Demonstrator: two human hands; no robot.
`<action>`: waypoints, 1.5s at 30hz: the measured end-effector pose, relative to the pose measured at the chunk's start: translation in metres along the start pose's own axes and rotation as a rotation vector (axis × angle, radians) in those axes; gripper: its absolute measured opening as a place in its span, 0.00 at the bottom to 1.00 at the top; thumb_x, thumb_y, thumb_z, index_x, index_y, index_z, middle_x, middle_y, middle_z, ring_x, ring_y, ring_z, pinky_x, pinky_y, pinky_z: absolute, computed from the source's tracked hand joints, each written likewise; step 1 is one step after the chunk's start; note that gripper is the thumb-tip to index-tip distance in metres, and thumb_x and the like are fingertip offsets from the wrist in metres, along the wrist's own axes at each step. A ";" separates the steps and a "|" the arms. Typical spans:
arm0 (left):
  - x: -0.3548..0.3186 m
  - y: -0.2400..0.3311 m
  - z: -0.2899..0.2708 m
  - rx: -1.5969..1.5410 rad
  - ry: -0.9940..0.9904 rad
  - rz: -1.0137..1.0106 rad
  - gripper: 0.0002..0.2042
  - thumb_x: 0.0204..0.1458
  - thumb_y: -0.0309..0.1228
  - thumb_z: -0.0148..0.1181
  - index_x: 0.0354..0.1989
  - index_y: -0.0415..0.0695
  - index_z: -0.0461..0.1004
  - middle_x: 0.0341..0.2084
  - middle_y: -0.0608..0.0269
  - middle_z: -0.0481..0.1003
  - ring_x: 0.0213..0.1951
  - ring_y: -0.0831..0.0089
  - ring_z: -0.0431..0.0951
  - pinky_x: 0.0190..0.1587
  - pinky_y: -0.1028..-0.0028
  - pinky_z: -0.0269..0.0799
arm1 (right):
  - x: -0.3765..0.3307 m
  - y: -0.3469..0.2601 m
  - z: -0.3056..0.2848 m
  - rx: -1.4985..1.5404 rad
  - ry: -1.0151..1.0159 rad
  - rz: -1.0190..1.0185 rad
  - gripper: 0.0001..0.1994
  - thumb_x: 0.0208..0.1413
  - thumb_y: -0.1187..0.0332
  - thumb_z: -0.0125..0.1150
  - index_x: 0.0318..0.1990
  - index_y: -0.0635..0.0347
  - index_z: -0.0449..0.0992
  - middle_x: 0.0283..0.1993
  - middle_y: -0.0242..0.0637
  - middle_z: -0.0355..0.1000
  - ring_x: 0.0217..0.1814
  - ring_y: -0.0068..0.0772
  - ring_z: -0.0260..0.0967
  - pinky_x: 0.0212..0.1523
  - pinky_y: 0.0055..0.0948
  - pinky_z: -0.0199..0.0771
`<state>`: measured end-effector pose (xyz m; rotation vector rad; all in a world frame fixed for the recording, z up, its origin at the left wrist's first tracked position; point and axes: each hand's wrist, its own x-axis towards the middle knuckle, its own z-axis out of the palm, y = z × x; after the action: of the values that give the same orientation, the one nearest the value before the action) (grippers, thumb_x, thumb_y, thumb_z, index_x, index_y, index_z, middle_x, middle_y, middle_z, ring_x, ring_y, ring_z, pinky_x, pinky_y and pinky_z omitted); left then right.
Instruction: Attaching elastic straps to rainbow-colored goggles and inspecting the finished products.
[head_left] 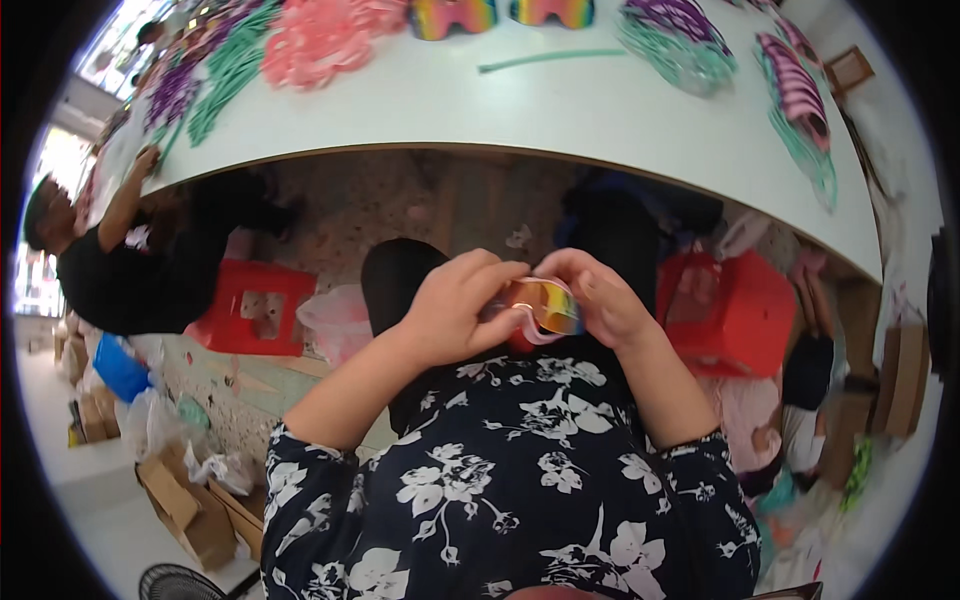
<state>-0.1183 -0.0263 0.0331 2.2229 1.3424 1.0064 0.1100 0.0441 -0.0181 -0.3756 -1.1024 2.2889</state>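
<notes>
I hold a pair of goggles (558, 309) over my lap, with a pale pink frame and a mirrored lens in orange, yellow and blue. My left hand (450, 305) grips its left side, thumb along the lower edge and fingers over the top. On the other side, my right hand (606, 300) has its fingers curled round the frame. Parts of the frame are hidden behind the fingers. On the white table (400, 115) beyond, two mirrored lenses (455, 16) lie at the far edge of view, near a single mint-green strap (550, 57).
Coral-pink frames (320, 45) and mint straps (232, 75) are heaped at the table's left. At the right lie a purple-and-mint strap bundle (685, 45) and stacked pink pieces (797, 95). Red stools (255, 305) flank me. A co-worker (130, 270) sits at the left.
</notes>
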 end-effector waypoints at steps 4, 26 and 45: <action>0.001 -0.004 0.005 0.015 -0.001 0.020 0.18 0.47 0.37 0.67 0.44 0.40 0.75 0.32 0.55 0.74 0.32 0.56 0.76 0.34 0.63 0.74 | -0.002 -0.001 -0.005 0.065 0.044 0.072 0.27 0.61 0.49 0.61 0.53 0.67 0.70 0.50 0.41 0.73 0.53 0.28 0.72 0.55 0.28 0.72; -0.018 -0.008 0.012 0.008 0.062 -0.084 0.17 0.54 0.37 0.56 0.46 0.37 0.73 0.32 0.53 0.73 0.32 0.61 0.75 0.34 0.67 0.71 | -0.031 0.019 -0.001 0.246 0.203 0.034 0.20 0.64 0.58 0.58 0.52 0.67 0.70 0.45 0.40 0.74 0.45 0.28 0.73 0.47 0.29 0.75; -0.018 -0.006 0.026 -0.028 0.111 -0.115 0.17 0.48 0.30 0.64 0.46 0.37 0.72 0.32 0.52 0.72 0.30 0.58 0.75 0.33 0.65 0.73 | -0.035 0.029 0.011 0.275 0.372 -0.094 0.14 0.68 0.67 0.53 0.54 0.68 0.71 0.49 0.41 0.75 0.53 0.32 0.74 0.59 0.35 0.73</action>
<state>-0.1086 -0.0375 0.0039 2.0705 1.4766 1.1134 0.1220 0.0016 -0.0341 -0.5946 -0.5999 2.1367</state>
